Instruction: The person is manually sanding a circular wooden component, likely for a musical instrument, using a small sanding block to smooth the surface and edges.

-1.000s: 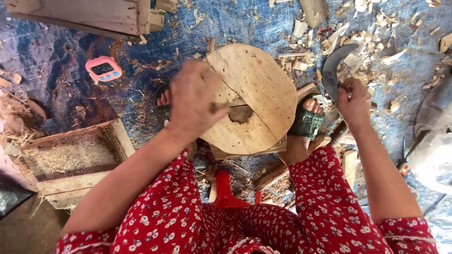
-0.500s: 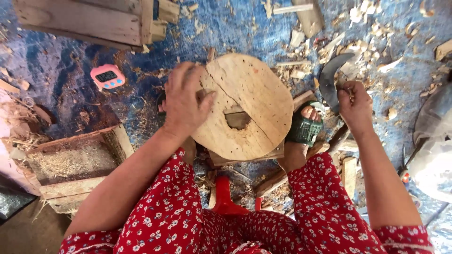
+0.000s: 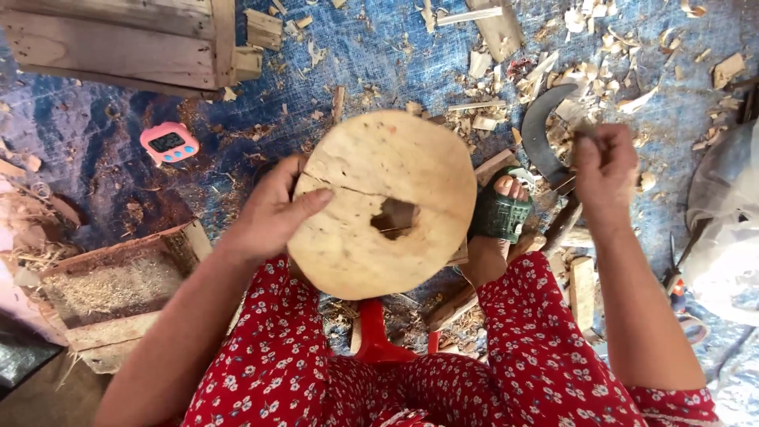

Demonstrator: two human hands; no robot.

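Blue tarpaulin (image 3: 379,55) covered the floor under me, strewn with pale wood chips (image 3: 553,71) and offcuts. Weathered planks (image 3: 118,39) lay across its top left corner, and an open wooden box (image 3: 111,285) holding sawdust sat at my left side. In front of my knees I held the round wooden disc (image 3: 383,202), tilted up toward me, with a ragged hole near its middle and a thin crack running in from its left edge. My left hand (image 3: 273,213) gripped that left edge, thumb laid across the face and fingers curled behind. My right hand (image 3: 605,170) was well apart from the disc, closed in a fist around the handle of a curved dark blade (image 3: 538,130), whose tip pointed away from me. Between disc and blade my foot rested in a green sandal (image 3: 502,213). A small pink timer (image 3: 169,142) lay on the tarpaulin to the left.
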